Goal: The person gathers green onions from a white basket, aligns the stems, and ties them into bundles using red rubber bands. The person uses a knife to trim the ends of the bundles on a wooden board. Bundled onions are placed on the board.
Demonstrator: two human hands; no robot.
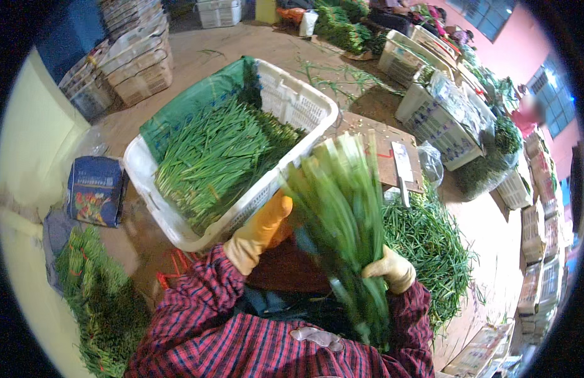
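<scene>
My right hand [393, 271], in a pale yellow rubber glove, grips a thick bunch of long green garlic chives [344, 198]. The bunch stands nearly upright, its pale ends at the top, and is blurred. Left of it is my left hand [261, 231], in an orange-yellow glove, with nothing visible in it; a small gap separates it from the bunch. Just beyond that hand stands a white plastic crate [313, 92]. Green netting [197, 101] lines its far left side, and cut green stalks [216, 151] lie inside.
A knife [402, 170] lies on a low wooden board [358, 125] at the right. Loose greens [429, 250] are heaped below it. Bundled greens [84, 283] lie at the left beside a blue printed bag [94, 191]. Stacked crates [136, 66] stand behind; other people sit at the far right.
</scene>
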